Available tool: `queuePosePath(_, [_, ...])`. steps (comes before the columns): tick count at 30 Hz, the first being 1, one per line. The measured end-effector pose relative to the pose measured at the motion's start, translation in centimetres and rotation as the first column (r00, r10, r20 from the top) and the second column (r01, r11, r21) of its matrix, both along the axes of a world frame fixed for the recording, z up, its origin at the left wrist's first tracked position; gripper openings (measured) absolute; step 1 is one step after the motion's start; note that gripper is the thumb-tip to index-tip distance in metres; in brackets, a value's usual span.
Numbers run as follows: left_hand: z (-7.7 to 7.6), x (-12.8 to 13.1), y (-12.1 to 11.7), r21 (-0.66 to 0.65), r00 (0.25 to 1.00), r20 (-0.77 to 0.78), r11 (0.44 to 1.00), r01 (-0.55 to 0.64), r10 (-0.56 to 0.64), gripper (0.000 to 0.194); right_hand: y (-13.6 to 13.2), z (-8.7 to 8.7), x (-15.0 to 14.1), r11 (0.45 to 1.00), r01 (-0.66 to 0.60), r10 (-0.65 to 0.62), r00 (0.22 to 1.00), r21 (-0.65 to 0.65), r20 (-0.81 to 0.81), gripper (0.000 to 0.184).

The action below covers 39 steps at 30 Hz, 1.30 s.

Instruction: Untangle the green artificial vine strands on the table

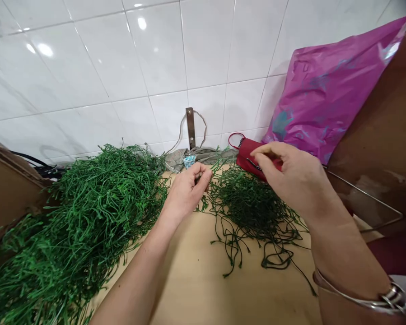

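Nearest me, the tabletop (189, 280) shows at bottom middle, my bangle (368, 302) at lower right. Light strands (108, 203) heap across the left of the frame; dark strands (253, 198) lie tangled right of centre. Beyond them, my right hand (291, 176) partly covers a pouch (247, 151); a bag (321, 95) fills the upper right. My left hand (189, 185), at centre, curls loosely; my right pinches thumb to finger. I can't tell whether either holds a strand.

Cannot read any text; can see only a faint, illegible mark (301, 67) on the bag (324, 97), upper right.
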<state>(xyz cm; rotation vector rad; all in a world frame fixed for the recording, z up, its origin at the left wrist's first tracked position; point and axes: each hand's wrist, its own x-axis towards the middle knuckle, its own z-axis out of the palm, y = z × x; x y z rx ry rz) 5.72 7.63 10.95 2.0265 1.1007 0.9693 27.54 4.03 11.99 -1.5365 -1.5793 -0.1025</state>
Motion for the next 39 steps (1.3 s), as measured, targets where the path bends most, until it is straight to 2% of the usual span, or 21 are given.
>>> queuePosePath(3, [0.1,0.0,-0.2,0.038,0.999,-0.038,0.999,-0.009,0.01,0.025,-0.3,0.5,-2.8,0.979,-0.196,0.192,0.978,-0.052,-0.079,0.017])
queuePosePath(6, [0.0,0.2,-0.3,0.067,0.998,-0.06,0.998,0.012,-0.008,0.025,0.2,-0.4,-4.2,0.958,-0.251,0.233,0.963,-0.139,-0.134,0.024])
queuePosePath(8, [-0.1,0.4,-0.3,0.07,0.998,-0.067,0.997,0.016,-0.011,0.025,0.8,-1.2,-4.5,0.937,-0.303,0.254,0.933,-0.174,-0.254,0.024])
queuePosePath(12, [-0.1,0.5,-0.1,0.057,0.996,-0.088,0.998,0.014,-0.009,0.025,1.9,-2.4,-4.5,0.884,-0.448,0.294,0.755,-0.133,-0.585,0.017])
queuePosePath(15, [-0.3,0.4,0.1,0.059,0.99,-0.137,0.998,-0.005,0.013,0.025,2.2,-2.9,-4.8,0.845,-0.525,0.298,0.621,-0.103,-0.725,0.02])
queuePosePath(22, [-0.7,0.1,0.7,0.2,0.985,-0.171,0.979,0.026,0.008,0.021,2.5,-3.3,-4.9,0.836,-0.547,0.292,0.52,-0.05,-0.802,0.03])
queuePosePath(25, [-0.8,0.2,0.7,0.201,0.982,-0.189,0.979,0.039,0.0,0.02,2.6,-3.6,-4.6,0.834,-0.548,0.282,0.517,-0.059,-0.808,0.028])
queuePosePath(28, [-0.9,0.5,0.5,0.17,0.977,-0.212,0.985,0.02,0.017,0.021,3.0,-4.1,-4.6,0.863,-0.501,0.286,0.589,-0.064,-0.756,0.024])
queuePosePath(30, [-1.0,0.8,0.3,0.165,0.974,-0.222,0.986,0.003,0.035,0.021,3.2,-4.4,-4.7,0.903,-0.425,0.264,0.655,-0.056,-0.708,0.023])
queuePosePath(32, [-1.1,1.0,0.1,0.176,0.973,-0.225,0.984,-0.015,0.054,0.021,3.6,-4.8,-4.9,0.933,-0.359,0.231,0.684,-0.042,-0.692,0.022])
queuePosePath(39, [-1.6,1.2,0.2,0.189,0.989,-0.145,0.982,-0.014,0.042,0.022,4.3,-5.2,-5.5,0.921,-0.389,0.23,0.561,-0.008,-0.795,0.02])
